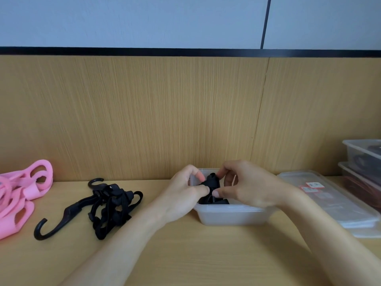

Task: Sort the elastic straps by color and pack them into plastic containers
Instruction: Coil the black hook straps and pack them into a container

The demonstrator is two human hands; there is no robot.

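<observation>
Gripping a bundled black strap with both hands, its lower end sunk in a clear container at the middle of the table. Pinched from the left by the left hand, thumb and forefinger curled against the bundle; clasped from the right by the right hand, fingers curled over the top, thumb pressed low. Lying loose to the left, well apart from the container: a tangle of hooked straps, black; further left, cut by the frame edge, pink straps. Stacked just right of the container: flat clear lids, labelled in red. Set behind those, near the wood panel: stacked containers, two high, holding dark contents too dim to identify.
</observation>
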